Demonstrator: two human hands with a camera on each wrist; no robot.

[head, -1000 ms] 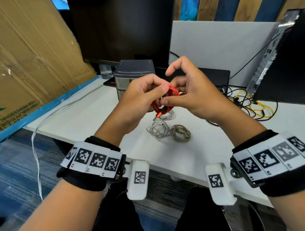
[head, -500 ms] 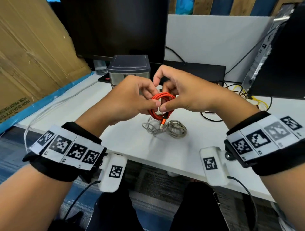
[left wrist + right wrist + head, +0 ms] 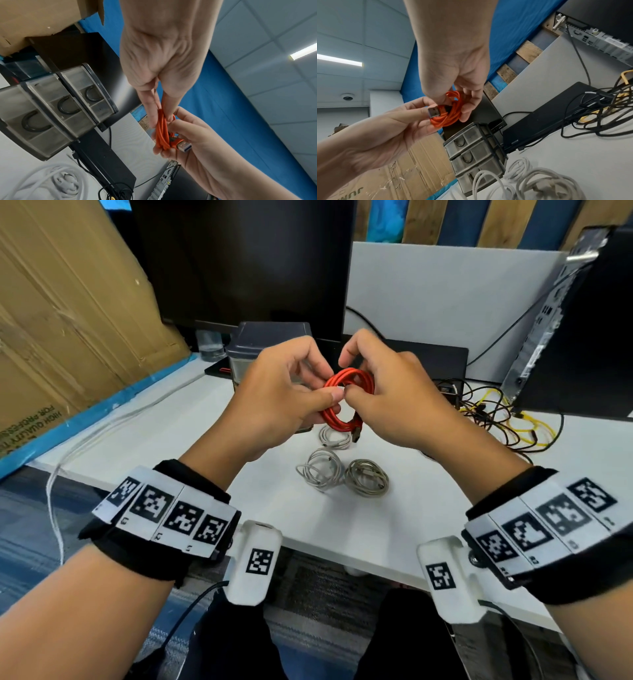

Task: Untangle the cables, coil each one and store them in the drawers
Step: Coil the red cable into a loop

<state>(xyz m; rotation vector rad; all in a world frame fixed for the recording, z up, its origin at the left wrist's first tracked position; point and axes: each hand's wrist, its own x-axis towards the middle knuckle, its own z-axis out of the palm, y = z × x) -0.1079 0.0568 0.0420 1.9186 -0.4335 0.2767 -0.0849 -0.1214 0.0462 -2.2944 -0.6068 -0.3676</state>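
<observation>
Orange cable (image 3: 346, 402) coil pinched between both hands (above desk (image 3: 171, 436)).

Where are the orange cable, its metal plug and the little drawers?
orange cable (image 3: 334, 419), head view, lower left of its coil.
metal plug (image 3: 433, 112), right wrist view, the silver shell.
drawers (image 3: 51, 108), left wrist view, middle drawer's front.

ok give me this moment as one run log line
phase: coiling | left hand: holds orange cable coil | right hand: pinches same coil, plug end loose | pale coiled cables: on desk | drawers: shut
</observation>
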